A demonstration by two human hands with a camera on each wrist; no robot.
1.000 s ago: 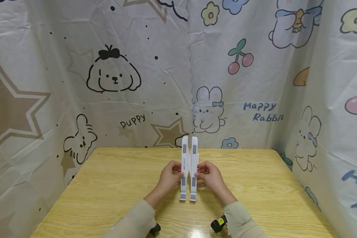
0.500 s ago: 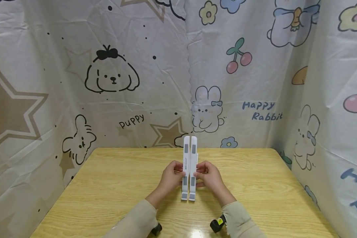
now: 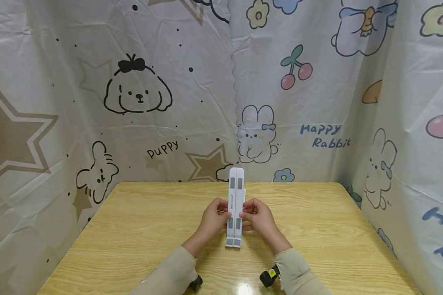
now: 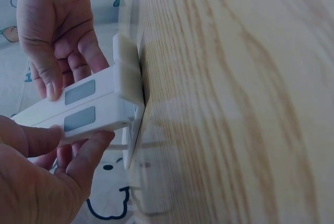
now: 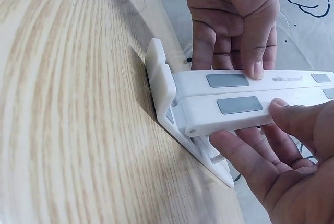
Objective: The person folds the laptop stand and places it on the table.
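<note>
The white stand [image 3: 232, 203] is held between the two hands, its lower end down at the wooden surface [image 3: 151, 221] and its upper end raised, overlapping the backdrop [image 3: 206, 114] in the head view. Its two long bars lie side by side, meeting along a narrow seam, with grey inserts [image 5: 228, 80] set into their faces. Small print runs along the bar on the stand's left side, too fine to read. At the stand's lower end two white lips [image 5: 162, 72] jut out next to each other, and a white strip [image 5: 222, 174] slants away underneath the bars.

The left hand [image 3: 213, 218] grips the stand's left side, its thumb on the face of the bar and its fingers bent behind the outer edge. The right hand [image 3: 261, 219] mirrors it on the stand's right side, thumb on the face, fingers curled behind. Both sets of fingers are clamped on the stand, about midway along it.

Nearer the wearer than the stand, a beige sleeve covers each forearm, and a small black device [image 3: 268, 277] sits at each wrist. The backdrop hangs behind the stand: a drawn puppy [image 3: 138, 84] shows beyond it to the left, a cherry pair [image 3: 296, 67] beyond it to the right.
</note>
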